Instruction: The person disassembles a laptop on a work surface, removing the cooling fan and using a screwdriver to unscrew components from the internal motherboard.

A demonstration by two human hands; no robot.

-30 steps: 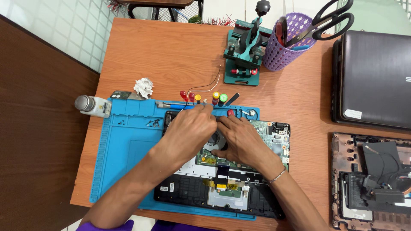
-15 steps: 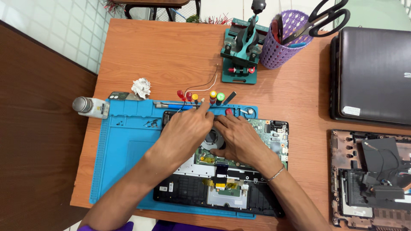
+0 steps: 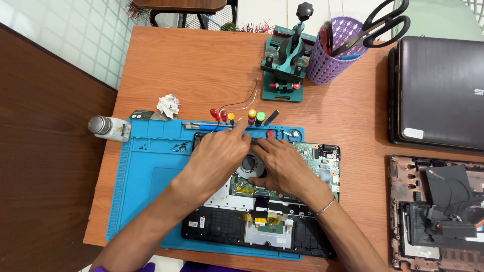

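1. An opened black laptop base with exposed green circuit board point(image 3: 322, 161) is laid on a blue silicone repair mat point(image 3: 146, 176) on the orange wooden worktop point(image 3: 201, 65).
2. The left hand point(image 3: 219, 151) is pressed on the board's upper left edge, fingers point(image 3: 237, 127) together and extended; no grip is seen.
3. The right hand point(image 3: 282, 163) is laid flat beside the round black cooling fan point(image 3: 248, 165), fingers together.
4. Coloured-cap screwdriver bits point(image 3: 252, 117) are lined just behind the mat.
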